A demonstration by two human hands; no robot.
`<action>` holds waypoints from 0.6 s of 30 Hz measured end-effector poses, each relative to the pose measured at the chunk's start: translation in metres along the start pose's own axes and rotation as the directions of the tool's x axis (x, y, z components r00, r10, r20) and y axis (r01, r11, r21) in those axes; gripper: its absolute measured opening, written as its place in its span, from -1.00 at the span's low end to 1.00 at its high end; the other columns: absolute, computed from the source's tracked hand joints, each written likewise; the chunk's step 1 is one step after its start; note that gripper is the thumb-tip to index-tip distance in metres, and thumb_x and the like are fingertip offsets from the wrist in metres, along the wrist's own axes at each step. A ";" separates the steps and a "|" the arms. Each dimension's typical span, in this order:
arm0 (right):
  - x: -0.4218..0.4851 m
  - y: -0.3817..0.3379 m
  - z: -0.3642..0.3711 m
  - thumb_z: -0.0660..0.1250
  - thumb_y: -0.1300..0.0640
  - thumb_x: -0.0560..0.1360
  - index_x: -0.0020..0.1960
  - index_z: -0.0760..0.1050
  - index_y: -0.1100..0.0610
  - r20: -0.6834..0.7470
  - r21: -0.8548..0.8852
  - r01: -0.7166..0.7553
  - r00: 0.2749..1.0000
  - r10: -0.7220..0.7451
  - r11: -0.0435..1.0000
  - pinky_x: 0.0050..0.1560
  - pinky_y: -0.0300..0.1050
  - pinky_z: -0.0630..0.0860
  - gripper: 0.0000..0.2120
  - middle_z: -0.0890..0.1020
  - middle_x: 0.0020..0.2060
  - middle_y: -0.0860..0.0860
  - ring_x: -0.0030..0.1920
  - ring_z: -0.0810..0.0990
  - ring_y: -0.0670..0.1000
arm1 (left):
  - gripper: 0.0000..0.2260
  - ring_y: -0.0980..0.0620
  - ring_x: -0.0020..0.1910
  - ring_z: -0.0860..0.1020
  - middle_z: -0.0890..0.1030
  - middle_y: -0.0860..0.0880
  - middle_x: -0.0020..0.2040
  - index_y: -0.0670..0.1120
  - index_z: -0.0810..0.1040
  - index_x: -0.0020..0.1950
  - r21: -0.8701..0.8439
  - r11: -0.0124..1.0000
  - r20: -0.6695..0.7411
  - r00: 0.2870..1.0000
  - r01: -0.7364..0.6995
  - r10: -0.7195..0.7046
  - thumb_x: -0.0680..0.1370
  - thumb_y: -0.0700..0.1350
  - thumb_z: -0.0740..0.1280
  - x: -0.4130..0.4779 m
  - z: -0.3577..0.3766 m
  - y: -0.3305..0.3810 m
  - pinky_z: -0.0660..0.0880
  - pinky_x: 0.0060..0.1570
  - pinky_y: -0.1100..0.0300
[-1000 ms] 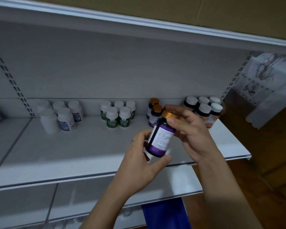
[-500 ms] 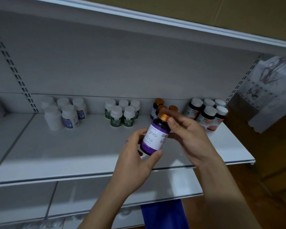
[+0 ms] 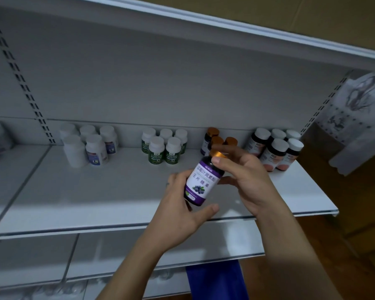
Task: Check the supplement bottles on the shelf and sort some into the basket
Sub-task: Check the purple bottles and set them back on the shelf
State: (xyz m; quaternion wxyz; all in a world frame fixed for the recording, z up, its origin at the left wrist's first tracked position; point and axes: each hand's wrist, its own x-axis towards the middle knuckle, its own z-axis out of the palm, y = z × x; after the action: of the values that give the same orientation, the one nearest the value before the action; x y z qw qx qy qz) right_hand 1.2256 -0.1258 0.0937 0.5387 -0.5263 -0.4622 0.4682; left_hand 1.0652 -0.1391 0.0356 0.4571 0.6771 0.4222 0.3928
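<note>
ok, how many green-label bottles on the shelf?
5 green-label bottles, clustered on the shelf: back row left, middle, right; front left, front right. More could hide behind them.

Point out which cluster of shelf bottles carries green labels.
The green-labelled cluster: five white-capped bottles mid-shelf. The white bottles left of it wear blue labels; the dark bottles at far right wear pink ones.

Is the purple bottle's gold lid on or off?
On. The gold cap sits atop the dark purple-labelled bottle, gripped by the right hand.
</note>
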 end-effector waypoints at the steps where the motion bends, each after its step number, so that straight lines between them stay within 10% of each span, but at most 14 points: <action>1: 0.000 0.001 0.001 0.42 0.28 0.44 0.01 0.59 0.09 -0.017 -0.006 0.003 1.000 -0.003 1.000 -0.26 -0.15 0.58 -0.82 0.70 -0.21 -0.07 -0.17 0.67 -0.09 | -0.48 0.24 -0.05 0.50 0.38 0.16 0.10 0.26 0.34 0.22 0.017 1.000 -0.006 1.000 -0.002 0.002 0.39 0.02 0.53 0.001 -0.001 -0.001 0.48 -0.11 0.38; 18: -0.009 -0.003 -0.009 0.55 0.11 0.34 0.03 0.56 -0.11 -0.001 -0.572 0.149 0.983 -0.182 0.807 0.06 -0.18 0.58 -0.68 0.66 -0.07 -0.22 -0.03 0.62 -0.22 | -0.43 0.16 0.01 0.46 0.42 0.06 0.05 0.07 0.30 0.08 0.163 0.983 -0.129 0.990 0.085 -0.064 0.28 -0.02 0.61 0.030 0.019 -0.020 0.40 -0.13 0.34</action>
State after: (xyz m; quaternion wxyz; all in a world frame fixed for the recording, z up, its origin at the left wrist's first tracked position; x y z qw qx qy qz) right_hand 1.2329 -0.1356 0.0968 0.4082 -0.6336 -0.6097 0.2452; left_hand 1.0884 -0.1123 0.0154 0.3859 0.6713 0.5064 0.3795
